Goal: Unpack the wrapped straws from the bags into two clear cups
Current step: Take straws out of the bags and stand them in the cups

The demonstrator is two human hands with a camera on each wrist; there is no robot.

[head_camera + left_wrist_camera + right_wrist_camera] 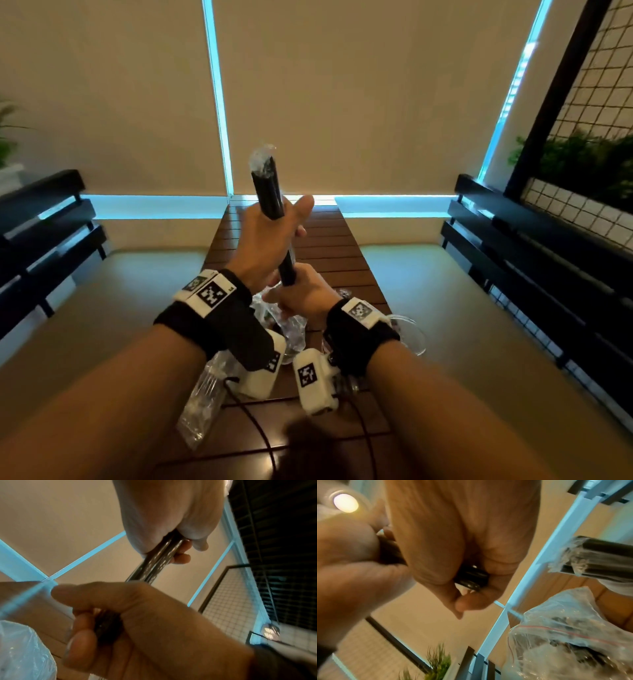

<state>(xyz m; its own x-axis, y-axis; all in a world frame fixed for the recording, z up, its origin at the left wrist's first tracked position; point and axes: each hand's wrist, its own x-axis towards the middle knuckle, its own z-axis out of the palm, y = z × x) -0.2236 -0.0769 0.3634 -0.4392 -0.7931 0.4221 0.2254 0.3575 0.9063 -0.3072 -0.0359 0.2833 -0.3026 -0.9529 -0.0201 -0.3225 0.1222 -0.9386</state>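
A bundle of black straws in clear wrap [269, 192] stands nearly upright above the table. My left hand [267, 240] grips its middle, thumb stretched up beside it. Below, my right hand [305, 298] grips its lower end. In the left wrist view the shiny straw bundle [154, 563] runs from my left hand [171, 520] down into my right hand [128, 615]. In the right wrist view my right hand [453, 540] curls round the straws' dark end [471, 580]. One clear cup [412, 330] sits on the table behind my right wrist, mostly hidden.
Crumpled clear bags [205, 394] [284, 322] lie on the narrow wooden slat table [329, 246] under my wrists. In the right wrist view, another wrapped black straw bundle [599, 561] and a red-zip bag [573, 642] show. Dark benches [513, 233] flank the table.
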